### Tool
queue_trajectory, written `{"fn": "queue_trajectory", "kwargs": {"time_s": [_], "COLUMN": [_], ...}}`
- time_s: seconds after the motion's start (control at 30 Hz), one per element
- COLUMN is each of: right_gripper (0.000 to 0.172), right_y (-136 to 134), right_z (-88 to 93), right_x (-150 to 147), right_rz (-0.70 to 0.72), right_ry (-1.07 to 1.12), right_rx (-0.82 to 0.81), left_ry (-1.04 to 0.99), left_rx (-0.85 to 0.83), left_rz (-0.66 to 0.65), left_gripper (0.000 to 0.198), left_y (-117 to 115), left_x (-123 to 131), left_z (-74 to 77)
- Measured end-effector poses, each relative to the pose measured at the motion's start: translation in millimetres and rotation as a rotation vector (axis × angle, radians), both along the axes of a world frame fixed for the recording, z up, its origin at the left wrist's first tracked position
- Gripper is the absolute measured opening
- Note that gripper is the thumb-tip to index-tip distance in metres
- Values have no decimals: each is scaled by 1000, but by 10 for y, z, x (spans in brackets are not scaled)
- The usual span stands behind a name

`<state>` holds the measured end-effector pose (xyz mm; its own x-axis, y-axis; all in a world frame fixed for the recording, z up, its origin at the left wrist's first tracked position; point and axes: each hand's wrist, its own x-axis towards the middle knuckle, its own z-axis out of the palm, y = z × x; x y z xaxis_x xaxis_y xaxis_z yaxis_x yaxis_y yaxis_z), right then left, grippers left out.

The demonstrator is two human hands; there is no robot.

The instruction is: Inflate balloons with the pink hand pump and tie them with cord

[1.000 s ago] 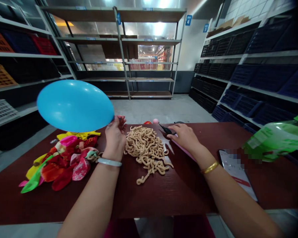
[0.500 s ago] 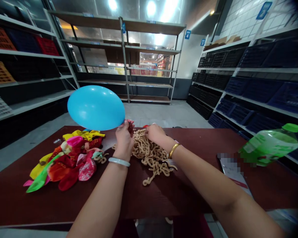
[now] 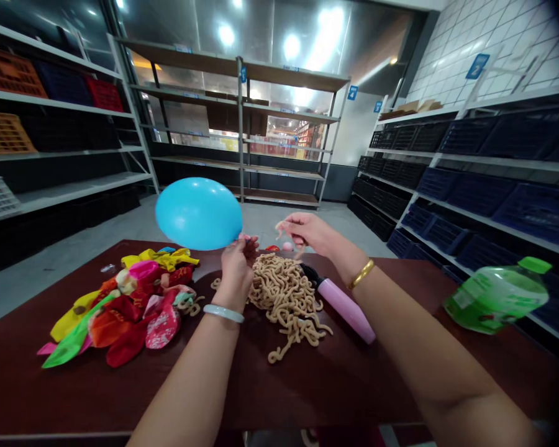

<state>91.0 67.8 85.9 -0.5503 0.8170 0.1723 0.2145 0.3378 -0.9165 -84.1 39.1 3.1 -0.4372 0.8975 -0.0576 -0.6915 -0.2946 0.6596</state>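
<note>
Your left hand (image 3: 237, 261) had its grip closed at the neck of 1 inflated blue balloon (image 3: 198, 213), which stood out to the left above the far edge of the bench (image 3: 261, 397). Your right hand (image 3: 310, 233) pinched 1 beige strand (image 3: 279, 230), its grip nearly closed, raised above the pile of strands (image 3: 284, 292). The pink pump (image 3: 347, 310) lay just right of that pile; limp balloons (image 3: 130, 304) lay heaped to the left, and 1 green bottle (image 3: 498, 298) stood at the right.
</note>
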Motion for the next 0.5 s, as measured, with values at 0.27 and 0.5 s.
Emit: {"fn": "queue_trajectory", "kwargs": {"time_s": [0.27, 0.5], "right_gripper": [17, 21], "right_y": [-219, -335], "right_z": [-172, -278], "right_x": [-52, -66], "right_rz": [-109, -274], "right_ry": [-651, -798], "right_rx": [697, 871], "left_ry": [132, 361], "left_rx": [-3, -13], "left_rz": [-187, -228], "left_gripper": [24, 33], "left_y": [-137, -190], "left_x": [360, 483], "left_z": [-25, -91]}}
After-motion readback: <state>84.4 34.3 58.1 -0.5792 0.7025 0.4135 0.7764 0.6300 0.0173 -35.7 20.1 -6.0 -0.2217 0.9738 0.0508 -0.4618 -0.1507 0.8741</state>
